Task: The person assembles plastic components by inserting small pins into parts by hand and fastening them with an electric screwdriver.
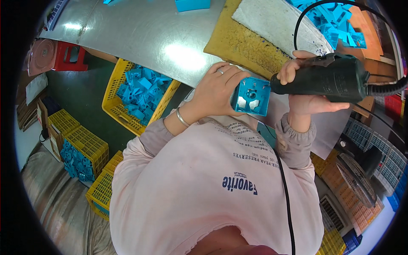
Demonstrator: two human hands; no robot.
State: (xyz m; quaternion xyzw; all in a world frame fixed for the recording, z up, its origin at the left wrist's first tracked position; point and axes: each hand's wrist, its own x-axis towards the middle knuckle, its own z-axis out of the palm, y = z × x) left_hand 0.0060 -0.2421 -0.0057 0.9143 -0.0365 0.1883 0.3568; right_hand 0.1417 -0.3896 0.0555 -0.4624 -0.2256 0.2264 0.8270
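My left hand [219, 87], with a ring and a bangle, is wrapped round a square blue plastic box [267, 106]. The open side of the box faces up, showing a round post and small holes inside. In my right hand [297, 104] is a black handheld power tool [327, 78] with a ribbed cord sleeve. The narrow end of the tool points left and meets the right wall of the box; I cannot tell whether it touches. Both hands are at the near edge of the metal table [140, 29].
A yellow foam pad [238, 42] and a white slab [272, 21] lie beyond my hands. Blue plastic pieces [335, 21] pile up at far right. A yellow crate [109, 100] of blue pieces stands left. A fan [355, 178] and a black cable [284, 182] are at right.
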